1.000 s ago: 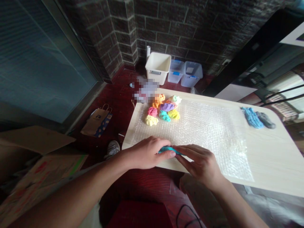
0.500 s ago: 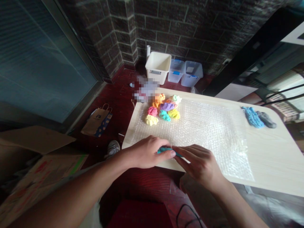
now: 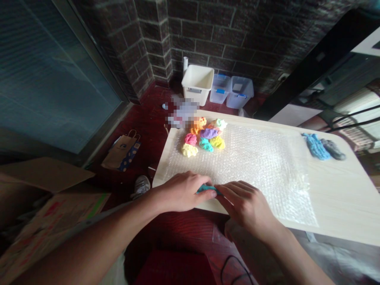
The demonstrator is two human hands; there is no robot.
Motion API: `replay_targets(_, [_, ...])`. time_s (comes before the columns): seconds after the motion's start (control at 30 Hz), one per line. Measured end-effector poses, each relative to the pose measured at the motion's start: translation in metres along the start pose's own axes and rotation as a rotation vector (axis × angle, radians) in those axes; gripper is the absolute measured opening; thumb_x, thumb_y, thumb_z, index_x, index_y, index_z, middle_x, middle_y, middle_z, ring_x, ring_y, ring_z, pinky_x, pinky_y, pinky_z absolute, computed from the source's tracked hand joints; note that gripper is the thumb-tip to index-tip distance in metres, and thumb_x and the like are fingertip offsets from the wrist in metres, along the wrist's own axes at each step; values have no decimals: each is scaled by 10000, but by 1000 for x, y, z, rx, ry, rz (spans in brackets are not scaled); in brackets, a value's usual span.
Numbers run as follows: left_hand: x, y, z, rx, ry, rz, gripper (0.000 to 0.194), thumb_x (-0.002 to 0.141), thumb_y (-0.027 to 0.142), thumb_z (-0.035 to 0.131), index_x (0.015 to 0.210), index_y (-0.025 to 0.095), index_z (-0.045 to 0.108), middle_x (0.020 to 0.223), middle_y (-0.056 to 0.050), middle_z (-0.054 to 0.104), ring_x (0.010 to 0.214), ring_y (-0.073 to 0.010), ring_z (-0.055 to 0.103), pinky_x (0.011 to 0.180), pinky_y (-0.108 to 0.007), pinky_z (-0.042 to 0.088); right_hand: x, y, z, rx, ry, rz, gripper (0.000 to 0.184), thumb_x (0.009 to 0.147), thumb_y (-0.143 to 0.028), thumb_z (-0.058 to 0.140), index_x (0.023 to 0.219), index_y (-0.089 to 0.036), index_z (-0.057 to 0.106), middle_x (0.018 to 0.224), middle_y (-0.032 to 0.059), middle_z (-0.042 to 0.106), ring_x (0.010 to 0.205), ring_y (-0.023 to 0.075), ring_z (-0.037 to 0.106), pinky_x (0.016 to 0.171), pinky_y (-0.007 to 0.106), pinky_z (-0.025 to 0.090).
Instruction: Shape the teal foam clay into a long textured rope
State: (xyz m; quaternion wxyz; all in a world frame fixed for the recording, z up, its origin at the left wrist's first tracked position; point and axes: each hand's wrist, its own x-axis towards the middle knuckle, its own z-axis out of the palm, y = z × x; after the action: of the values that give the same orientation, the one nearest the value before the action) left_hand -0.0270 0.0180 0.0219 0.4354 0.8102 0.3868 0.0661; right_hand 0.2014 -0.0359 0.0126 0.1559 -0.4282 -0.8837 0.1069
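The thin strip of soft, clay-like material (image 3: 204, 189) is teal; the rumpled, clay-like lumps (image 3: 209, 133) are pale yellow, pinkish red, turquoise, bright yellow, purple, orange, peach and pale mint; the clear plastic bubble wrap (image 3: 255, 158) carries a silvery dotted pattern; the flat wooden tabletop (image 3: 347, 198) is pale beige; the flat paper bag (image 3: 118, 150) is brown; the block wall (image 3: 204, 29) is dark brown, crossed by lighter joint lines.

Both bare forearms (image 3: 115, 231) angle inward, the left grip (image 3: 184, 193) and right grip (image 3: 248, 202) curled, fingertips (image 3: 212, 194) close together.
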Motion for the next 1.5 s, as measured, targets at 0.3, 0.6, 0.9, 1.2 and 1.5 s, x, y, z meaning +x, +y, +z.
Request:
replay_targets(0.3, [-1, -1, 2, 51, 35, 64, 191, 965, 320, 626, 864, 193, 726, 783, -37, 726, 705, -165, 632, 628, -281, 359, -2, 1, 2, 31, -59, 14, 259, 1052, -274, 584, 1262, -174, 698, 927, 79, 796, 786, 229, 736, 709, 346, 519])
replay_targets(0.6, [-2, 2, -4, 142, 21, 100, 159, 963, 333, 643, 928, 194, 711, 903, -48, 744, 847, -202, 673, 699, -290, 408, 0, 0, 1, 147, -102, 114, 299, 1036, -364, 614, 1252, -169, 683, 1006, 101, 793, 868, 253, 755, 736, 351, 546])
replay_targets(0.9, [-2, 1, -2, 181, 59, 181, 124, 981, 278, 636, 972, 199, 731, 919, -34, 727, 889, -200, 677, 747, -298, 442, -1, -2, -2, 191, -87, 129, 210, 1037, -285, 594, 1156, -204, 747, 860, 54, 779, 728, 204, 715, 649, 323, 494])
replay_targets(1.2, [0, -2, -1, 206, 106, 234, 144, 948, 272, 700, 1083, 231, 730, 997, -9, 738, 908, -183, 705, 738, -270, 459, 4, -3, -11, 407, -132, 246, 191, 1016, -330, 640, 1120, -212, 750, 932, 45, 801, 768, 186, 745, 680, 302, 560])
replay_targets(1.5, [-1, 0, 1, 341, 44, 214, 145, 1011, 304, 613, 1023, 186, 696, 955, -33, 745, 860, -201, 714, 686, -292, 443, 0, 1, -4, 318, -92, 192, 193, 1023, -278, 633, 1169, -209, 738, 947, 57, 793, 798, 212, 735, 691, 330, 552])
